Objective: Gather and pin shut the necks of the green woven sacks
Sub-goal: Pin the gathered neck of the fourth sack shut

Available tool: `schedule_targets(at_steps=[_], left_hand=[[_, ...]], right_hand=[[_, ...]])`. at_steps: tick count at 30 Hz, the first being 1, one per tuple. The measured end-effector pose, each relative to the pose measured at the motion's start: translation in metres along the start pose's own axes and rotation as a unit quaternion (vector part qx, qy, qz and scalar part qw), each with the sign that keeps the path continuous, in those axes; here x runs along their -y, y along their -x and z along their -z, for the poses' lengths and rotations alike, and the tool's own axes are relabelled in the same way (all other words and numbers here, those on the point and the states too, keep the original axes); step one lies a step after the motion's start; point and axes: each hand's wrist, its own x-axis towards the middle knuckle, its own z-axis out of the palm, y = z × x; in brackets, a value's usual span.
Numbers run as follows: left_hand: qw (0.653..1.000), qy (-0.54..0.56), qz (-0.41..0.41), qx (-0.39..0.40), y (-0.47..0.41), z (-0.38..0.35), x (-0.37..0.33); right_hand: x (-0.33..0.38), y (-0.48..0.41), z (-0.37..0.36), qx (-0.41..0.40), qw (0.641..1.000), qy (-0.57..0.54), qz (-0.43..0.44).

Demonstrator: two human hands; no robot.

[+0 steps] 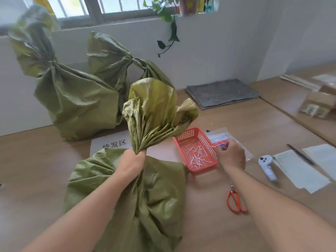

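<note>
Far left on the table, a tied sack stands against the wall, its top flaring above the cinch. A second sack stands just behind it to the right, also gathered at the top. In front of them lies a paper sign, partly under the near sack, which sits at the table's near edge. The left hand is clenched round this sack's neck, fingers wrapped tight at the gather, and the loose mouth fans upward above the fist. Just right of the neck is a red basket holding white pins. The right hand is at the basket's right rim with its fingers curled; whether they pinch a pin, I cannot tell. It is above a clear pouch lying beside the basket. Red scissors lie nearer, partly under the right forearm. Further right lie a grey controller, then papers with a pen on them. A grey folded pile lies by the back wall, and boxes sit at the far right, blurred
</note>
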Motion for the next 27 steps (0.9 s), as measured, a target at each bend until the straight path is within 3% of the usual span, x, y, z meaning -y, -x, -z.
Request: schedule_targets(at_steps=[5,8,14,21,27], left_hand=[[0.983,0.178,-0.038,-0.026,0.015,0.05,0.013],[0.968,0.233,-0.079,-0.055,0.029,0.092,0.025],[0.932,0.308,-0.168,-0.095,0.053,0.187,0.047],[0.904,0.345,-0.219,-0.122,0.067,0.268,0.086],[0.911,0.322,-0.227,-0.121,0.068,0.3,0.105]], right_hand=[[0.113,0.069,0.006,0.08,0.974,-0.201,0.07],[0.178,0.124,0.002,0.134,0.917,-0.364,0.089],[0.287,0.227,-0.005,0.209,0.832,-0.506,0.09],[0.378,0.32,-0.003,0.257,0.751,-0.605,0.071],[0.413,0.352,-0.013,0.269,0.753,-0.599,0.049]])
